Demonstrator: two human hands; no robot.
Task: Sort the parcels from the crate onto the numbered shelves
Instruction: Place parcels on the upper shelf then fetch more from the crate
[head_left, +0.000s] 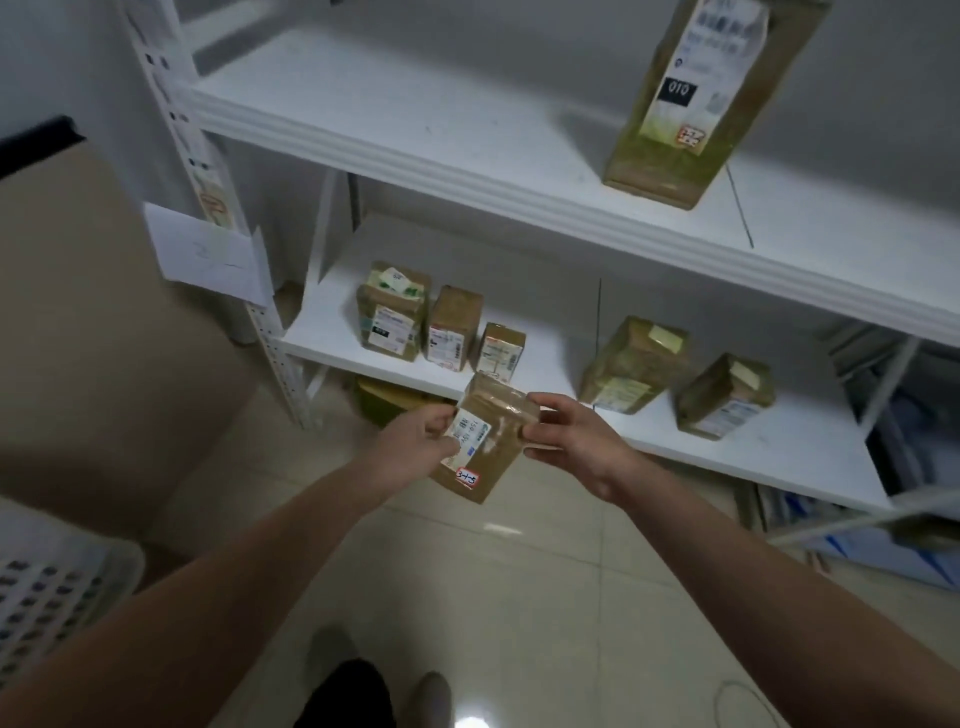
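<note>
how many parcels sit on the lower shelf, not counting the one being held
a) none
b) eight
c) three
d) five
d: on the lower shelf, three parcels stand grouped at the left and two more stand to the right.

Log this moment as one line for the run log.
stage: carrying, not yet shelved | left hand: grips held parcel | right hand: grips held parcel | lower shelf: five shelved parcels | upper shelf: one tall parcel
</note>
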